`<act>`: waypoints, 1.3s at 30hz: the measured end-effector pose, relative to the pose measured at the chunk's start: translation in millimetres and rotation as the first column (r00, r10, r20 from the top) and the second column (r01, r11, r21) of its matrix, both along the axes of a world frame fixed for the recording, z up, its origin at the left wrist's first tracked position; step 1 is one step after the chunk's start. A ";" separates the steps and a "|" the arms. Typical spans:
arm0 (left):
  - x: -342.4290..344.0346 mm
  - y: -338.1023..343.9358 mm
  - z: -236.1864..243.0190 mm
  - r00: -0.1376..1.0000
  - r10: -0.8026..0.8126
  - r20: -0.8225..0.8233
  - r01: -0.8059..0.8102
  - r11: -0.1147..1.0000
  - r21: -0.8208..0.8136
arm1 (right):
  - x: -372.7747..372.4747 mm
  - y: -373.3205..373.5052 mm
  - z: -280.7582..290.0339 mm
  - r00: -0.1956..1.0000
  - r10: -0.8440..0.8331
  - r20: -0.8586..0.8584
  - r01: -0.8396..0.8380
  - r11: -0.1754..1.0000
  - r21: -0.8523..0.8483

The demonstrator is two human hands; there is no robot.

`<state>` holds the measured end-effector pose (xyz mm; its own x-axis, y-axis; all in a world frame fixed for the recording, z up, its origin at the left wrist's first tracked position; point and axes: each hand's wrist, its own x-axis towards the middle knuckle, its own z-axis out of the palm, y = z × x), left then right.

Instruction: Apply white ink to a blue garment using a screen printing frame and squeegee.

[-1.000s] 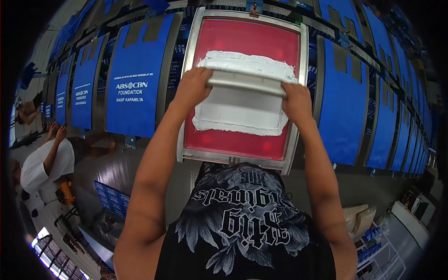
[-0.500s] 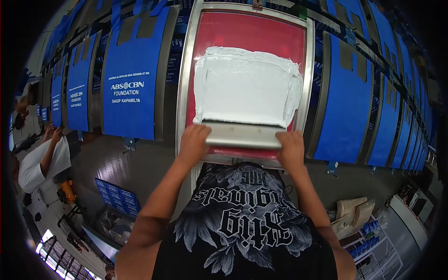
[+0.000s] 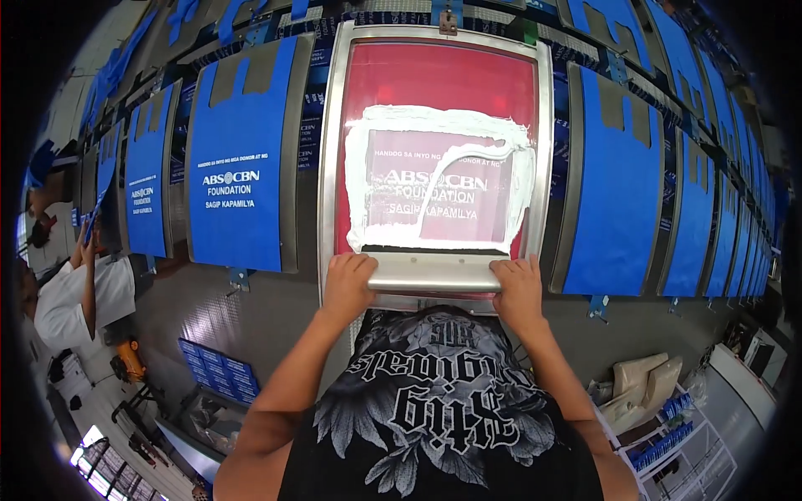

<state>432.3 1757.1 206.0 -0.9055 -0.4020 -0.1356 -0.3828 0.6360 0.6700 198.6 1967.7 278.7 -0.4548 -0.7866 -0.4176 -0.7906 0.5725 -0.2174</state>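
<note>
A metal-framed screen (image 3: 439, 73) with red mesh lies in front of me. White ink (image 3: 443, 117) forms a ragged border around a pale middle where printed lettering shows through, crossed by a curved white streak. My left hand (image 3: 349, 285) grips the left end of a long silver squeegee (image 3: 433, 272), and my right hand (image 3: 518, 290) grips its right end. The squeegee's dark edge rests along the bottom of the ink, near the frame's lower rail.
Rows of panels with blue sheets (image 3: 614, 192) flank the frame, those on the left (image 3: 234, 125) printed white. A person in white (image 3: 83, 301) stands at the left, hands at a sheet. Lower right are a white rack (image 3: 685, 451) and tan bundles (image 3: 639, 384).
The squeegee, held in both hands, has travelled from the upper ink to the screen's bottom. The middle of the ink has thinned since half a second ago, revealing lettering and a curved streak.
</note>
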 end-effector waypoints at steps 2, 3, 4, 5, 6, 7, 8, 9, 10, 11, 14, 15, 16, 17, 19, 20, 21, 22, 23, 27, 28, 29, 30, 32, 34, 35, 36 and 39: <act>-21.2 -10.9 -10.9 0.994 0.098 -0.052 -0.102 0.991 -0.091 | -20.0 -16.9 -18.3 0.992 0.056 -0.117 -0.071 0.989 -0.128; -41.9 -30.2 -15.9 0.992 0.123 -0.033 -0.126 0.984 -0.126 | -37.2 -31.6 -27.5 0.979 0.062 -0.196 -0.080 0.993 -0.087; -72.0 -59.0 -21.5 0.985 0.165 -0.048 -0.170 0.975 -0.144 | -66.5 -54.2 -37.5 0.960 0.062 -0.273 -0.105 0.984 -0.147; -100.8 -89.9 -24.3 0.987 0.085 -0.139 -0.115 0.968 -0.223 | -97.8 -80.6 -45.3 0.930 0.133 -0.343 -0.179 0.978 -0.105; -125.0 -115.0 -25.6 0.991 0.116 -0.071 -0.130 0.966 -0.225 | -124.5 -102.7 -47.9 0.908 0.147 -0.392 -0.205 0.973 -0.110; -143.1 -134.6 -23.7 0.986 0.114 -0.121 -0.135 0.974 -0.182 | -146.7 -121.8 -44.3 0.929 0.163 -0.332 -0.213 0.970 -0.119; -149.4 -146.1 -20.5 0.990 0.139 -0.037 -0.143 0.979 -0.146 | -153.0 -126.1 -40.4 0.942 0.164 -0.292 -0.192 0.979 -0.067; -147.6 -148.7 -15.1 0.994 0.105 -0.033 -0.108 0.990 -0.091 | -148.9 -122.9 -32.3 0.954 0.154 -0.256 -0.171 0.984 -0.046; -134.0 -138.7 -8.7 0.991 0.094 -0.095 -0.108 0.982 -0.157 | -141.9 -121.4 -22.3 0.955 0.161 -0.250 -0.189 0.978 -0.093; -113.1 -122.8 -3.2 0.995 0.095 -0.009 -0.096 0.992 -0.076 | -120.3 -102.0 -12.9 0.959 0.151 -0.241 -0.177 0.980 -0.091; -26.7 -41.4 6.1 1.000 0.000 -0.021 -0.002 0.996 -0.090 | -34.6 -22.7 13.4 0.982 0.116 -0.152 -0.121 0.992 -0.021; -8.7 -16.5 5.0 1.000 -0.004 -0.028 0.003 0.998 -0.059 | -12.9 -10.0 9.2 0.991 0.058 -0.122 -0.053 0.998 0.043; -1.6 -5.8 -0.3 0.994 0.017 -0.107 -0.027 0.995 -0.092 | -0.5 1.4 7.1 0.998 0.038 -0.047 -0.036 0.998 0.042; -2.1 -2.2 -6.3 0.989 0.032 -0.145 -0.045 0.995 -0.089 | 3.1 2.0 -0.7 0.999 -0.004 -0.052 0.003 1.000 -0.007; -27.6 -19.6 -19.6 0.988 0.074 -0.139 -0.084 0.994 -0.074 | -20.6 -17.6 -17.9 0.982 0.072 -0.177 -0.102 0.980 -0.169; -49.2 -39.9 -24.6 0.982 0.109 -0.151 -0.124 0.988 -0.096 | -41.2 -31.3 -22.9 0.980 0.086 -0.177 -0.115 0.980 -0.161; -75.6 -67.0 -28.8 0.983 0.108 -0.148 -0.128 0.983 -0.132 | -73.3 -59.3 -31.0 0.976 0.090 -0.197 -0.115 0.986 -0.119; -100.4 -93.5 -28.9 0.984 0.093 -0.155 -0.113 0.986 -0.122 | -97.2 -83.1 -36.2 0.941 0.141 -0.308 -0.173 0.982 -0.079; -121.3 -114.9 -26.5 0.980 0.101 -0.169 -0.132 0.975 -0.179 | -121.4 -105.6 -38.3 0.947 0.132 -0.292 -0.155 0.986 -0.058; -167.4 -164.0 8.3 0.990 0.088 0.110 -0.090 0.996 0.014 | -171.6 -159.1 -16.5 0.982 0.130 -0.136 -0.128 0.992 0.019; -170.3 -168.3 17.8 0.989 0.071 0.133 -0.068 0.997 -0.024 | -174.7 -162.7 -5.9 0.982 0.156 -0.103 -0.160 0.987 -0.031; -169.0 -169.0 27.2 0.980 0.057 0.189 -0.049 0.998 -0.045 | -177.4 -166.7 4.3 0.979 0.173 -0.109 -0.178 0.983 -0.037; -164.0 -167.0 34.5 0.983 0.075 0.167 -0.067 0.996 -0.053 | -180.5 -169.4 14.1 0.982 0.174 -0.080 -0.178 0.983 -0.051; -143.3 -150.4 44.2 0.882 0.245 -0.403 -0.409 0.822 -0.395 | -184.4 -175.2 25.8 0.995 0.099 -0.028 -0.101 0.993 -0.063; -104.7 -119.6 45.3 0.821 0.298 -0.487 -0.502 0.783 -0.368 | -187.5 -183.1 25.9 0.992 0.120 0.028 -0.119 0.992 -0.035; -82.7 -92.6 42.1 0.852 0.311 -0.422 -0.446 0.853 -0.272 | -190.1 -187.6 24.0 0.996 0.093 -0.004 -0.093 0.994 -0.049; -57.0 -58.6 38.1 0.915 0.383 -0.126 -0.374 0.923 0.089 | -190.4 -189.5 19.9 0.989 0.143 -0.020 -0.144 0.987 -0.072; 1.0 45.5 11.7 0.904 -0.151 0.400 -0.122 0.805 0.580 | -186.0 -193.8 9.9 0.995 0.015 0.103 -0.030 0.989 0.144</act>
<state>433.3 1802.5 217.8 -0.7136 -0.1094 -0.6920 -0.6985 0.1859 0.6910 12.6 1773.9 288.7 -0.3871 -0.7240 -0.5710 -0.7820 0.5858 -0.2127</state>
